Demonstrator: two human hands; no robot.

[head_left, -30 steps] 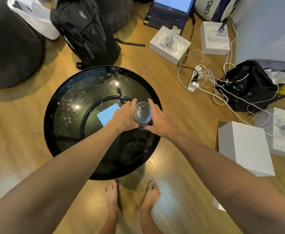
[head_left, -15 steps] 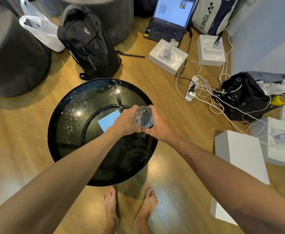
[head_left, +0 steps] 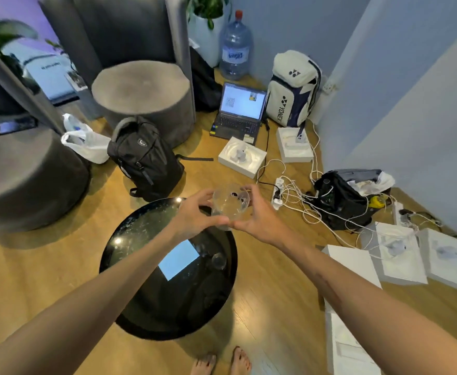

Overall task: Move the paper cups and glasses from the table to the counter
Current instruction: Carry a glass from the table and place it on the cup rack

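A clear glass [head_left: 230, 203] is up off the round black table [head_left: 130, 234] and held in the air near the middle of the frame, above the table's upper right edge — so the carry looks to be under way, but no counter shows anywhere in view and the drop-off is yet to come. On the table there is a pale blue rectangle [head_left: 178, 259] that could be paper or only a reflection in the glossy top, and just to its right a small round glassy shape [head_left: 218, 260] — possibly a second glass left to fetch, possibly a reflection; it cannot be told. No paper cups show. Both arms reach forward from the lower corners of the frame and meet at the glass. The left hand [head_left: 194, 215] cups it from the left, fingers curled over the far side and thumb underneath toward the base. The right hand [head_left: 259, 220] mirrors it from the right, fingers curved round the rim side and thumb meeting the left thumb below. Neither hand is fully closed; each wraps partway round the glass, which tilts its mouth toward the camera.
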